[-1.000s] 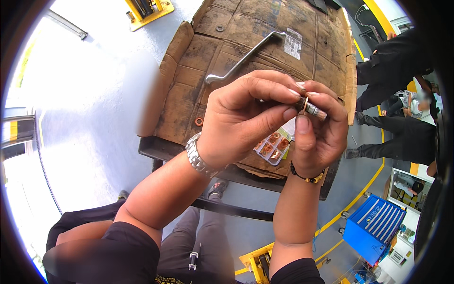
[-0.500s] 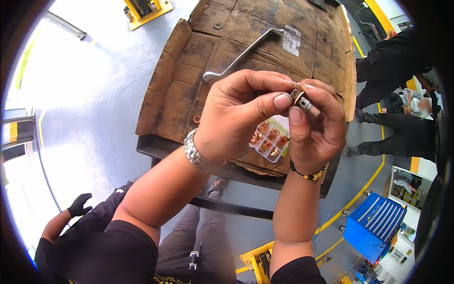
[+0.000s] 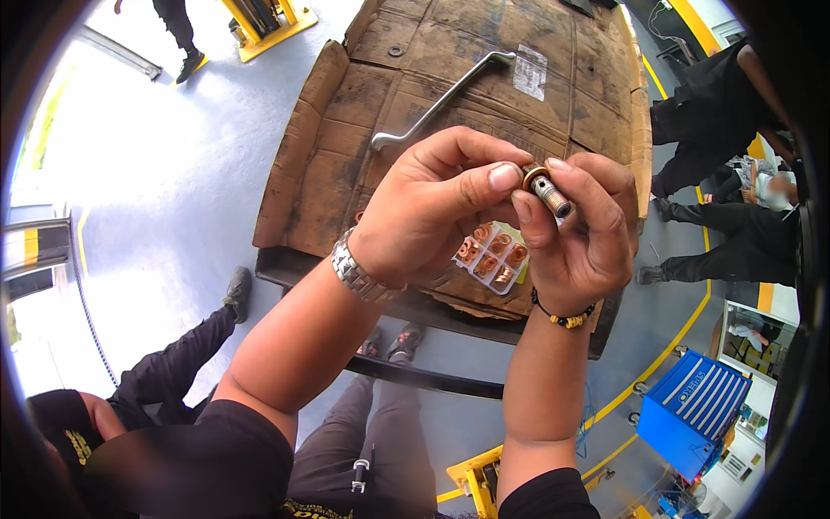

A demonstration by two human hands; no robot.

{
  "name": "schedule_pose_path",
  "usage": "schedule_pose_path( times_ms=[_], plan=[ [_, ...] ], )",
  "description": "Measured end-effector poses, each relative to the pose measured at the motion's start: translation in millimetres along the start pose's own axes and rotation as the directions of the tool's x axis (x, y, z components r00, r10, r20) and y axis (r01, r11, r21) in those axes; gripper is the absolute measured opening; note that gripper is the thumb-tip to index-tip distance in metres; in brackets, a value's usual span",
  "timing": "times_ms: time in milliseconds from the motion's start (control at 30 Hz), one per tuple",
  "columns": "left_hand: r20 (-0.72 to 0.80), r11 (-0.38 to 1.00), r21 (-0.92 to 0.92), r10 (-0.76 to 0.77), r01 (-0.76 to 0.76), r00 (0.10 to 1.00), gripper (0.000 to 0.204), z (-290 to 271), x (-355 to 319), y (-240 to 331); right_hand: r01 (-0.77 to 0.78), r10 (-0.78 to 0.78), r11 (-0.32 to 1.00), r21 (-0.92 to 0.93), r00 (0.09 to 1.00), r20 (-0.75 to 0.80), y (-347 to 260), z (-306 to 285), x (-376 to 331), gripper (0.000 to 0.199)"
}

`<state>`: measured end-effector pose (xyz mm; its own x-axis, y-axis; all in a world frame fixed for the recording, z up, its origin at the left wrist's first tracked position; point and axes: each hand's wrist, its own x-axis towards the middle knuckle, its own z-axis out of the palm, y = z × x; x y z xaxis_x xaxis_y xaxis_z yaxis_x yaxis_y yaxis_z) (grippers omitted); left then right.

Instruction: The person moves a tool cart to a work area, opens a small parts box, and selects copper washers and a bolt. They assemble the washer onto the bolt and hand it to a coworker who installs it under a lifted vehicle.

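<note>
Over the bench, both hands meet at a small metal banjo bolt (image 3: pixel 556 204) with a hole in its side. A copper-coloured washer (image 3: pixel 536 175) sits around its shank, near the head. Thumb and forefinger of my left hand (image 3: pixel 424 195) pinch the head end. My right hand (image 3: pixel 584 238) closes its fingertips about the washer and shank, leaving the threaded end pointing down and right. Just below, partly behind my hands, lies a clear compartment box (image 3: pixel 499 289) with several copper washers (image 3: pixel 489 265) inside.
Stained cardboard (image 3: pixel 337 151) lines the bench. On it lie a long ring spanner (image 3: pixel 445 99), a clear packet (image 3: pixel 530 73) and a dark ring (image 3: pixel 395 51). People in dark clothes stand right and lower left (image 3: pixel 164 363). A blue tool cabinet (image 3: pixel 692 406) stands lower right.
The bolt has turned slightly, so its threaded end and side hole show more. My right fingers have shifted a little around it. A walking person has appeared at the upper left.
</note>
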<state>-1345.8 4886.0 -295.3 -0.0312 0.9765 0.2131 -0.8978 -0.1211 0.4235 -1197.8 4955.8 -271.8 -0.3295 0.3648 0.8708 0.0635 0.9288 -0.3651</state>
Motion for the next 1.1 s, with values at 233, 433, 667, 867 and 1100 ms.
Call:
schedule_pose_path(
  times_ms=[233, 433, 667, 867, 1100],
  plan=[
    [-0.138, 0.999, 0.049, 0.015, -0.009, 0.99, 0.017, 1.5, 3.6, 4.8, -0.106, 0.127, 0.986, 0.125, 0.977, -0.17, -6.7, -2.0, -1.1, 0.036],
    [-0.371, 0.958, 0.213, 0.26, -0.19, 0.892, 0.019, -17.1, 7.9, 19.3, -0.394, 0.382, 0.915, -0.09, 0.769, 0.513, -1.3, -22.4, 11.4, 0.025],
    [-0.438, 0.95, 0.266, 0.273, -0.166, 0.857, 0.019, -13.8, 7.0, 12.1, -0.152, 0.462, 0.872, -0.465, 0.569, 0.68, -3.2, -32.2, 3.1, 0.03],
    [-0.472, 0.96, 0.154, 0.281, -0.235, 0.836, 0.02, -14.4, 11.9, 10.2, -0.133, 0.435, 0.878, -0.459, 0.619, 0.654, -7.2, -24.5, 2.5, 0.017],
    [-0.463, 0.955, 0.169, 0.294, -0.243, 0.836, 0.017, -13.8, 8.3, 9.8, -0.186, 0.463, 0.87, -0.456, 0.624, 0.629, -15.9, 12.9, -10.4, 0.018]
  ],
)
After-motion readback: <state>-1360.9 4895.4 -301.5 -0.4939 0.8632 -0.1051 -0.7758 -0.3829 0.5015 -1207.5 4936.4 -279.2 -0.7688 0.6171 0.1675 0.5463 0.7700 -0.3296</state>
